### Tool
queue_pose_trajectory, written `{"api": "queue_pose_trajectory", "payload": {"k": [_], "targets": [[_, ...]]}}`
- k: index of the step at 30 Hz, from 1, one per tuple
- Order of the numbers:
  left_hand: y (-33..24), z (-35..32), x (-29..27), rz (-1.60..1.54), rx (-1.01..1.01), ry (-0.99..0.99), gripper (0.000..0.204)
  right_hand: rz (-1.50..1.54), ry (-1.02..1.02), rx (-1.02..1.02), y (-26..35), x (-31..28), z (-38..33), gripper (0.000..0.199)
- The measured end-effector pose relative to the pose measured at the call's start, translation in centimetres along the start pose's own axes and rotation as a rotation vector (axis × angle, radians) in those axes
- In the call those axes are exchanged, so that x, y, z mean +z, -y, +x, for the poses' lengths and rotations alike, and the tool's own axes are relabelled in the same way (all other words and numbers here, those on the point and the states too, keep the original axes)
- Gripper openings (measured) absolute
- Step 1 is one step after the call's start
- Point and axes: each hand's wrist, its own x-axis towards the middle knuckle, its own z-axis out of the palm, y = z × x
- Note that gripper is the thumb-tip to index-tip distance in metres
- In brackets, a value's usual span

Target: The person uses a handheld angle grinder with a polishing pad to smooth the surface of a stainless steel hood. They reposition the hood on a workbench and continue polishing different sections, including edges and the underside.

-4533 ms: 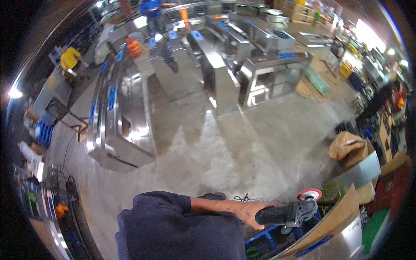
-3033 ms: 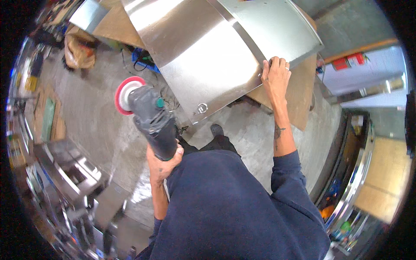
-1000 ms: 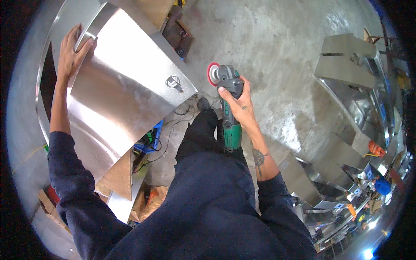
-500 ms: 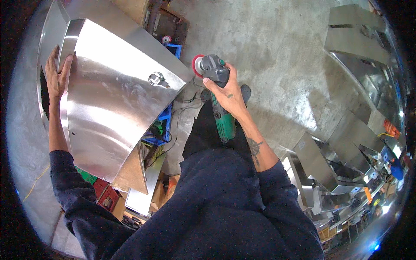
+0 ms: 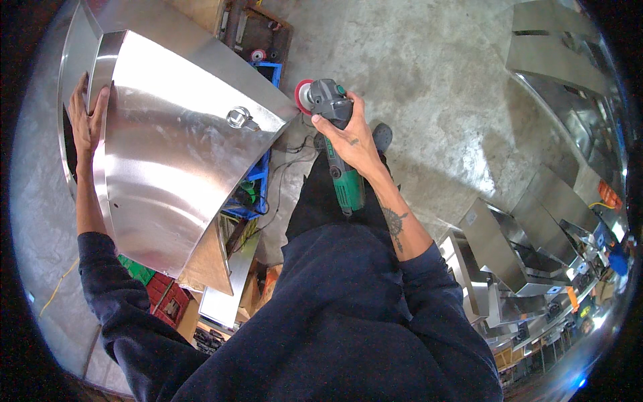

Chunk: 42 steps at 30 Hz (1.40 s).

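A large curved sheet-metal hood (image 5: 181,154) with a bright brushed surface fills the left side. My left hand (image 5: 86,120) grips its left edge, thumb on the front face and fingers over the rim. In the middle, my right hand (image 5: 351,144) is closed around the neck of a green and grey angle grinder (image 5: 345,184). The grinder's red-rimmed disc (image 5: 303,96) faces left, close to the hood's right corner; whether they touch I cannot tell. On the hood lies a small round shiny metal piece (image 5: 238,117) with a short stem.
A blue crate (image 5: 258,181) stands under the hood's right edge, with dark cords (image 5: 284,157) on the concrete floor (image 5: 415,74) beside it. A red crate (image 5: 167,295) sits at lower left. Several metal housings (image 5: 495,248) stand at right.
The grinder and my right hand have shifted slightly up and left. My left hand keeps its hold on the hood's edge. The view has tilted a little.
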Motion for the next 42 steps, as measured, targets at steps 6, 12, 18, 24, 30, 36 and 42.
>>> {"api": "queue_pose_trajectory", "payload": {"k": [6, 12, 18, 24, 30, 36, 42], "targets": [[0.0, 0.2, 0.3, 0.029, 0.000, -0.012, 0.082, -0.009, 0.014, 0.011, 0.0, -0.2, 0.1, 0.108], [0.0, 0.1, -0.1, 0.000, -0.001, -0.006, 0.083, -0.005, 0.018, 0.018, 0.2, -0.2, 0.1, 0.108], [-0.3, 0.3, 0.1, -0.001, 0.003, -0.006, 0.082, -0.030, 0.013, 0.028, 0.8, -0.4, -0.3, 0.105], [-0.7, 0.7, 0.4, 0.002, -0.006, -0.007, 0.082, -0.012, -0.004, -0.026, 1.3, -0.5, -1.1, 0.103], [-0.4, 0.9, 0.2, -0.009, -0.013, -0.007, 0.083, -0.014, -0.007, -0.077, 3.4, -1.0, -2.6, 0.100], [-0.5, 0.9, 0.1, 0.010, -0.016, -0.004, 0.083, -0.010, -0.005, -0.112, 5.5, -1.4, -4.2, 0.099], [-1.2, 0.6, -1.1, 0.001, -0.029, 0.006, 0.084, 0.104, -0.032, -0.175, 6.2, -1.2, -4.4, 0.098]]}}
